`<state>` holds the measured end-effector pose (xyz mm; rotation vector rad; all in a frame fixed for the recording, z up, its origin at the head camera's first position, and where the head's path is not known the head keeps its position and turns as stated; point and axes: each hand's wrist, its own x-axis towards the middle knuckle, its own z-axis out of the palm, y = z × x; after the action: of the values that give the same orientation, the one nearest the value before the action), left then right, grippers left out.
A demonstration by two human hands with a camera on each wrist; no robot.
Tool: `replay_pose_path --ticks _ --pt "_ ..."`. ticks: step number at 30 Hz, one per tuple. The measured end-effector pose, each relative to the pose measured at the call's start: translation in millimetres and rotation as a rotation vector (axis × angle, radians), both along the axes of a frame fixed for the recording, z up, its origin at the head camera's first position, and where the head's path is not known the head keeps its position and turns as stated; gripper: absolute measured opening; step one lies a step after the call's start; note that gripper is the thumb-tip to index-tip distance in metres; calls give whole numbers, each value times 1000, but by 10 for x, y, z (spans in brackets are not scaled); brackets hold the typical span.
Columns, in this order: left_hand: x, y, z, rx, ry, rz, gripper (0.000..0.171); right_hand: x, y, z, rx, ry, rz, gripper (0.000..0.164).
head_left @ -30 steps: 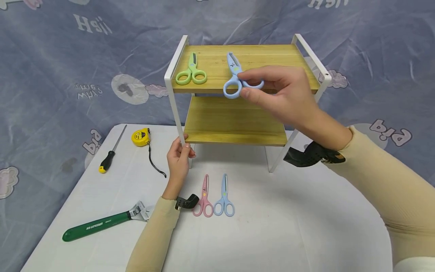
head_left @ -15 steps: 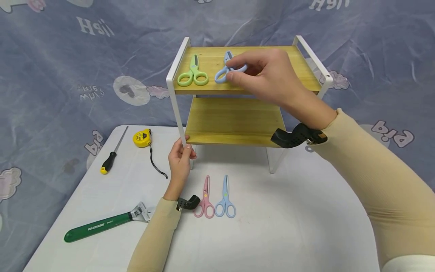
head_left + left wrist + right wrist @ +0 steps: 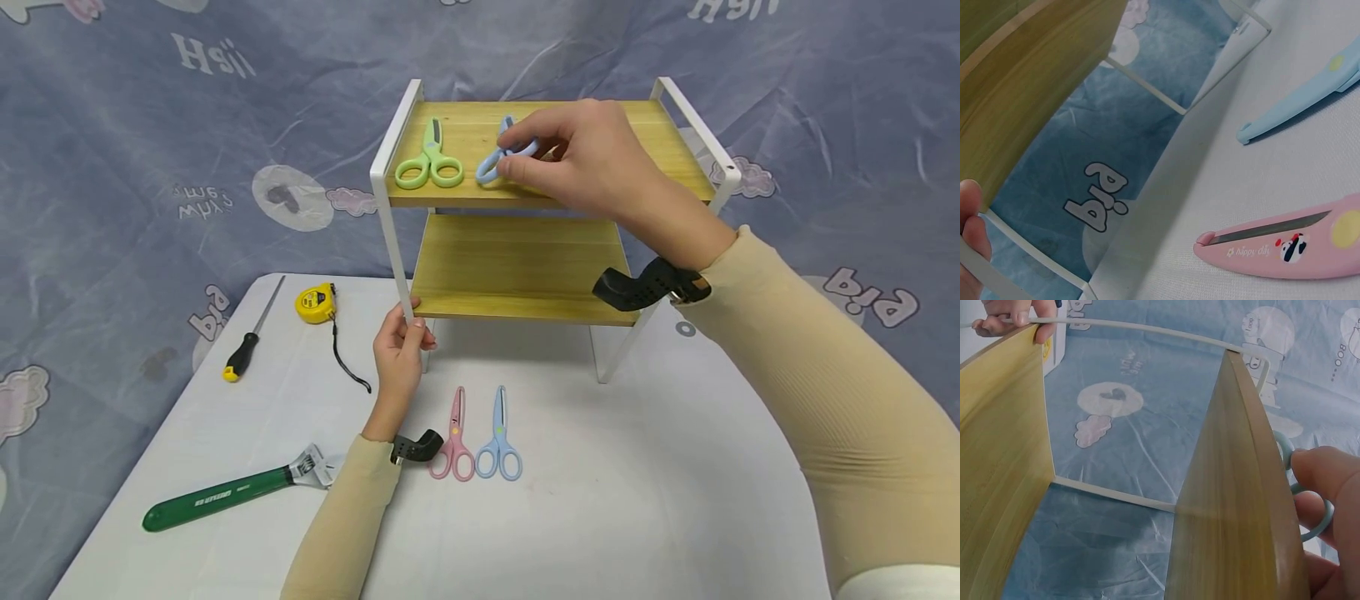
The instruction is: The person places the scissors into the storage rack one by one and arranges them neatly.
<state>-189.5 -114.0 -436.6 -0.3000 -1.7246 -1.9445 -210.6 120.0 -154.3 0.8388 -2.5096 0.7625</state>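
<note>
My right hand (image 3: pixel 588 154) pinches a pair of blue scissors (image 3: pixel 489 167) by the handles, low over the top board of a two-tier wooden shelf (image 3: pixel 517 267) with a white frame. In the right wrist view the blue handle loop (image 3: pixel 1322 522) shows between thumb and fingers, beyond the board's edge. Green scissors (image 3: pixel 431 158) lie to the left on the same board. My left hand (image 3: pixel 399 346) grips the shelf's front left leg beside the lower board. Pink scissors (image 3: pixel 456 425) and a second pair of blue scissors (image 3: pixel 498 437) lie on the table before the shelf.
At the left of the white table (image 3: pixel 600 517) lie a screwdriver (image 3: pixel 242 354), a yellow tape measure (image 3: pixel 317 304) with a black strap, and a green-handled adjustable wrench (image 3: pixel 225 493). A patterned grey-blue cloth (image 3: pixel 135 167) hangs behind the shelf.
My right hand has moved left and brought the blue scissors from in front of the top board's edge back over the board. My left hand has kept its grip on the leg.
</note>
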Motion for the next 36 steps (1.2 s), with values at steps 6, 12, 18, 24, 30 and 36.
replay_pose_path --ticks 6,12,18,24,30,36 --pt "7 2 8 0 -27 5 30 -14 -23 3 67 -25 -4 27" --pt "5 2 6 5 -25 2 30 -38 -55 -28 162 43 3 27" --pt "2 6 7 -5 -17 1 30 -48 -53 -60 165 95 20 25" --pt "6 2 7 -13 -9 -1 30 -48 -44 -77 144 115 43 24" --pt "3 -2 6 -15 -16 0 31 -41 -42 -77 153 88 35 27" --pt "1 -5 10 -13 -12 2 30 -44 -31 -83 138 95 62 25"
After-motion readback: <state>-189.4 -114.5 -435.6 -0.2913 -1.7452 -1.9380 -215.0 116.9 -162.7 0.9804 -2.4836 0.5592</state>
